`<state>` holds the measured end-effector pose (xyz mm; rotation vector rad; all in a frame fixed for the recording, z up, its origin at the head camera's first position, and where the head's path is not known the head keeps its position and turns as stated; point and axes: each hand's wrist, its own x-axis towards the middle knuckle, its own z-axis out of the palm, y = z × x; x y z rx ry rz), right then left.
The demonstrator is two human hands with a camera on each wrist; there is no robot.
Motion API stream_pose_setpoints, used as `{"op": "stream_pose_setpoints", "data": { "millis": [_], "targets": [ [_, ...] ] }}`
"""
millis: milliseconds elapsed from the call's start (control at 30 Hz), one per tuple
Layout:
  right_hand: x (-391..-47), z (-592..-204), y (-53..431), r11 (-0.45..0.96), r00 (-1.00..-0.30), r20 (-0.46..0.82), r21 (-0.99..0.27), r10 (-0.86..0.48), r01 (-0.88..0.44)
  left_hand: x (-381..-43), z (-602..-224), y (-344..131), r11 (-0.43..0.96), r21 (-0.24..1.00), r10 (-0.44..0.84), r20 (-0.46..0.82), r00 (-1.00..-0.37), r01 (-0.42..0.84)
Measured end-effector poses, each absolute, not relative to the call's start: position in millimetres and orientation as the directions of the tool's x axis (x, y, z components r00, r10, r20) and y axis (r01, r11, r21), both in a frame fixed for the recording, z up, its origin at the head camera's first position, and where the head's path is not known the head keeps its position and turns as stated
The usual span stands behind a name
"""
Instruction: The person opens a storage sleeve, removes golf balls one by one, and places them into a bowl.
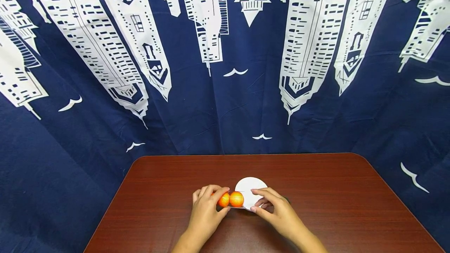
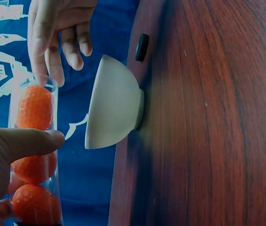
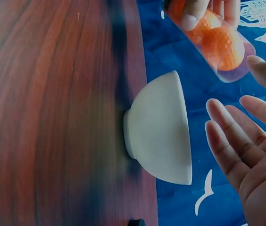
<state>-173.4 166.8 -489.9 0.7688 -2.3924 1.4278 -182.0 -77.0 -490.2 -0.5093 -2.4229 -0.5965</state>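
Observation:
My left hand (image 1: pixel 207 212) grips a clear tube (image 2: pixel 54 113) from the side, thumb and fingers around its wall. Inside, orange textured balls (image 2: pixel 35 107) sit in a row, partly hidden by the fingers. The tube is held sideways, its right end over a white bowl (image 3: pixel 163 132), which stands upright on the table. On the bowl's right side is my right hand (image 1: pixel 279 210), its fingers spread and relaxed and nothing held in it. Its fingertips are close to the tube's end and overlap it in the left wrist view.
A small black disc (image 2: pixel 142 47) lies on the table beyond the bowl, mostly hidden by the right hand in the head view. The brown wooden table (image 1: pixel 158 190) ends at a blue curtain (image 1: pixel 218 108) printed with white buildings and birds.

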Motion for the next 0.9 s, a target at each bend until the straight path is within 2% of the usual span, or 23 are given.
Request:
{"op": "stream_pose_setpoints", "data": {
  "millis": [200,900],
  "targets": [
    [-171.9,-491.2,164.7,0.357,-0.849,0.413,-0.778,-0.33,-0.517,-179.7,-489.3,-76.5,0.834,0.218,0.277,0.628,-0.727,0.506],
    [-170.6,-499.0,156.3,0.315,-0.867,0.352,-0.828,-0.352,-0.464,-177.1,-484.4,-77.0,0.839,0.123,0.343,0.638,-0.689,0.531]
  ]
}}
